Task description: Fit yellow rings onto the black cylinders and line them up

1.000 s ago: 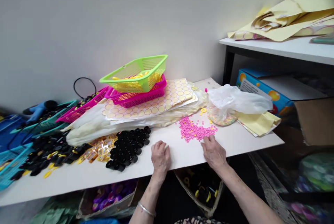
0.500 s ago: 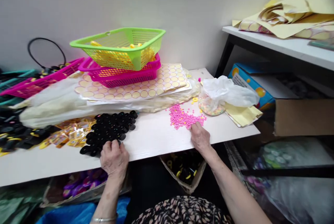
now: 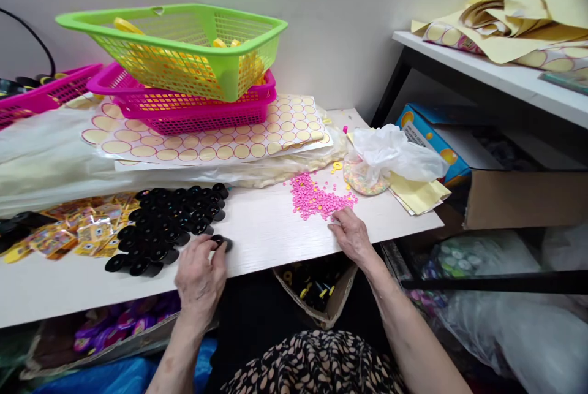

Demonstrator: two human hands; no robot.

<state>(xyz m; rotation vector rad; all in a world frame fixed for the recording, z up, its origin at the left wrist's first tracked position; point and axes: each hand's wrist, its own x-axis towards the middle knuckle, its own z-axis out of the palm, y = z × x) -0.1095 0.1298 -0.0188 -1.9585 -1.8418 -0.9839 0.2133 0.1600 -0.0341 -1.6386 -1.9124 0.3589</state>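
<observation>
At the near edge of the white table (image 3: 275, 241), the left hand (image 3: 201, 277) lies palm down with its fingers curled around one black cap (image 3: 220, 242), drawn slightly out of the heap of black caps (image 3: 168, 225) just to its left. Farther right, the right hand (image 3: 353, 236) reaches forward, wrist low, fingertips pinching at the near edge of the scattered pink beads (image 3: 316, 199); whether a bead is actually held cannot be told.
</observation>
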